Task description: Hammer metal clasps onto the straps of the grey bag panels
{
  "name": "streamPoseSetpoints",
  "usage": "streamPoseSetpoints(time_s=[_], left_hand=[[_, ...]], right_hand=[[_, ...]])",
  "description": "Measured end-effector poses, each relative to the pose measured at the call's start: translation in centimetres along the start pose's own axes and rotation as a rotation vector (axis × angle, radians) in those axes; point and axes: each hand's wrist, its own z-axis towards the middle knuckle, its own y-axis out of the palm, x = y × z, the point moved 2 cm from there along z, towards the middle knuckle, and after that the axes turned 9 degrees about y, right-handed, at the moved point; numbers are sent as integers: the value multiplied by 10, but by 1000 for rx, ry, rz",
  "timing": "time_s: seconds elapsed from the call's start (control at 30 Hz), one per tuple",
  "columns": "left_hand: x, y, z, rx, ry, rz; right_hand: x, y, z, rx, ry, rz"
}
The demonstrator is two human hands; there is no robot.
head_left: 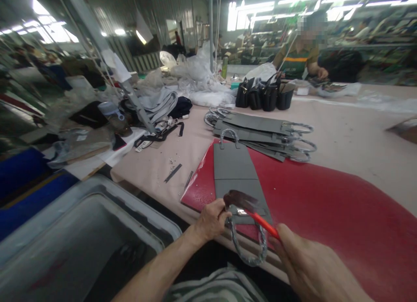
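Note:
My left hand (210, 221) grips the near end of a grey bag panel (234, 176), close to a small metal buckle (241, 211) and a plastic-wrapped loop handle (247, 246). The panel lies flat on a red board (325, 206). My right hand (309, 267) holds a red-handled flat brush (263, 225), and its dark head (239, 200) sits just above the panel's near end. Further up the board's far edge, a stack of similar grey panels (257, 128) with ring handles lies on the pale pink table cover (352, 119).
Several black bags (269, 97) stand at the table's far side, where a co-worker (301, 61) sits beyond them. White plastic sheeting (198, 80) and folded grey material (159, 104) lie to the left. A large grey bin (81, 237) sits low at the near left.

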Motion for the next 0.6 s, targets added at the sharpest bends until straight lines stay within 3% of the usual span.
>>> streamPoseSetpoints(time_s=[0.13,0.37,0.5,0.6], left_hand=[[1,0,-1,4,-17,-19],[3,-1,0,1,-13,-30],[2,-1,0,8,-5,-23],[2,-1,1,4,9,-1]], right_hand=[[11,6,1,-20,27,-16],[15,-9,6,42,93,59],[-5,-13,5,131,12,162],[-15,-4,3,138,-131,105]])
